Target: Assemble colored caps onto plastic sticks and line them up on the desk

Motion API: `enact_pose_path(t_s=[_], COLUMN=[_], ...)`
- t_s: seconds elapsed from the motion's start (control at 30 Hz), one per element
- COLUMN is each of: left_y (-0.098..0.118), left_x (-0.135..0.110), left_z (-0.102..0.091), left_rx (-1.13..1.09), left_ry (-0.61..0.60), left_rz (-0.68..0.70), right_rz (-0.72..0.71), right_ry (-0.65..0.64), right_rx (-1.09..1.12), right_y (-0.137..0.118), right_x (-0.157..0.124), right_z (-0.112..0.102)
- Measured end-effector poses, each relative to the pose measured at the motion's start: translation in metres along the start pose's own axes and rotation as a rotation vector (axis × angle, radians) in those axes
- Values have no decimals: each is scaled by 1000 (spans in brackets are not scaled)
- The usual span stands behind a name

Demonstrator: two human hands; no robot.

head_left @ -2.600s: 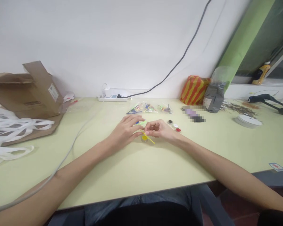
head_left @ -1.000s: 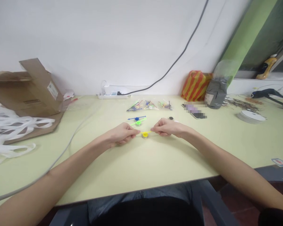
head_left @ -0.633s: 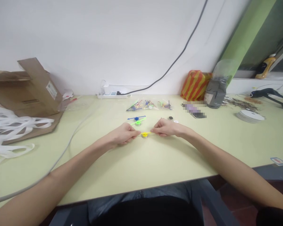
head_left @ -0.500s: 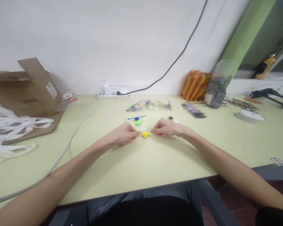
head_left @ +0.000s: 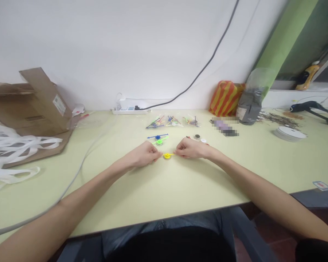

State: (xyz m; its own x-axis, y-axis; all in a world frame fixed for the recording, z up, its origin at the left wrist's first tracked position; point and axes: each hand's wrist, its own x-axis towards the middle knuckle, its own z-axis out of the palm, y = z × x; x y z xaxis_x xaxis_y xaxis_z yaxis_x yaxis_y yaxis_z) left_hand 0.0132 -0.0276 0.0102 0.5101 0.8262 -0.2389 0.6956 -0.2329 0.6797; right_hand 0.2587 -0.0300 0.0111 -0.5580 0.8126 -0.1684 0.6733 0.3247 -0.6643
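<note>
A yellow arrow spinner (head_left: pixel 167 156) with a round hub is held between my two hands, low over the table. The fingers of my left hand (head_left: pixel 145 154) pinch its left end. On the other side, my right hand (head_left: pixel 191 148) pinches the right end. Both tips are covered by the fingers. Just beyond lie a green arrow spinner (head_left: pixel 159 142) and a blue arrow spinner (head_left: pixel 157 137). Behind my right hand sit a small black round piece (head_left: pixel 197 137) and a white round piece (head_left: pixel 203 141), with a bit of red partly hidden there.
Clear bags of coloured arrows (head_left: pixel 174 121) lie farther back, before a power strip (head_left: pixel 129 110). To the left are a cardboard box (head_left: pixel 30 112), white ribbon (head_left: pixel 22 145) and a grey cable (head_left: pixel 79 174). A phone (head_left: pixel 225 128) and a white roll (head_left: pixel 289 133) lie right.
Both hands keep their pinch on the yellow arrow spinner, which has barely shifted. The view has moved very slightly; the other things stay where they were.
</note>
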Motion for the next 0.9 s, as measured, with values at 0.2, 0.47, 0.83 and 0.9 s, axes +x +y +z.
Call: enact_pose_path(t_s=[0.2,0.47,0.83,0.9], left_y=[-1,2,-6,-6], left_x=[1,-1,0,0], left_z=[-1,-2,-3,-5], left_rx=[40,15,-134,-174], left_ry=[-23,21,34,78], left_rz=[48,40,27,36], right_rz=[-12,-31,-52,-49], right_ry=[-27,-17,153,207], right_rx=[8,39,248,322], right_y=[-1,0,2,3], right_x=[0,-3,2,4], right_z=[-1,-1,6,6])
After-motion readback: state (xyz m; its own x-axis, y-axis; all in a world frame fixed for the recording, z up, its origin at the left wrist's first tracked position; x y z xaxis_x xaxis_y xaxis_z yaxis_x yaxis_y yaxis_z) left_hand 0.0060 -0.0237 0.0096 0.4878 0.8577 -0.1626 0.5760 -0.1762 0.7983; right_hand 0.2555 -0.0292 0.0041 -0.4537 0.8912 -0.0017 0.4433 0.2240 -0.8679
